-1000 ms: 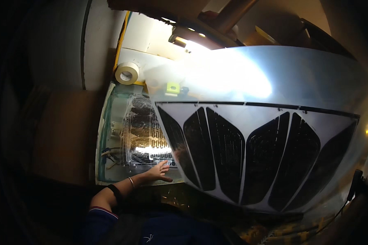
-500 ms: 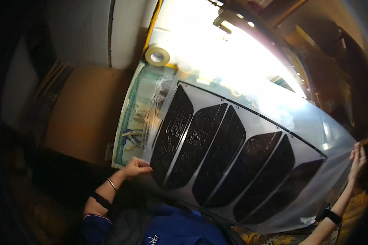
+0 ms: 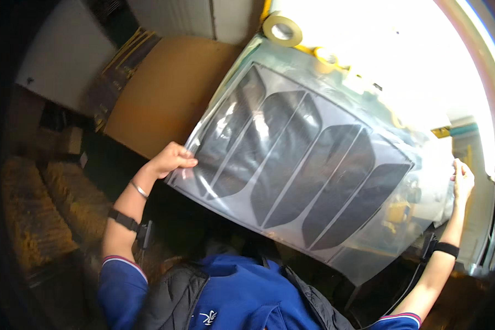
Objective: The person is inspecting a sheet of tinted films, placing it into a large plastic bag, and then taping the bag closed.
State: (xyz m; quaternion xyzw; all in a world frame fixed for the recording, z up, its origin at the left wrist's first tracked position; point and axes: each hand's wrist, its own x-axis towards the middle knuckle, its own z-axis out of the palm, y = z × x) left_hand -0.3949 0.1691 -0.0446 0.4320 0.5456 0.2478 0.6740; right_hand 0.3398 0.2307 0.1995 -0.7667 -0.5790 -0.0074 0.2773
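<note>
Between my hands stretches a large clear plastic film (image 3: 291, 165) with several dark, long, angular panels printed on it. My left hand (image 3: 174, 160) pinches its left edge between thumb and fingers, a bangle on the wrist below. At the far right, my right hand (image 3: 463, 179) grips the opposite edge, fingers closed. The sheet is tilted and catches glare on its left half. Its lower edge hangs in front of my body.
A glass-like table (image 3: 252, 50) lies behind the film, brightly lit at the back. On it stand a large tape roll (image 3: 282, 30) and a smaller yellow tape roll (image 3: 325, 58). A brown board (image 3: 168, 91) stands at left; yellowish stacked material (image 3: 36, 203) lies lower left.
Both hands have moved up in view, and the film's left side now shows lifted and glossy in my left hand. My view has shifted, showing more of my body and the left floor.
</note>
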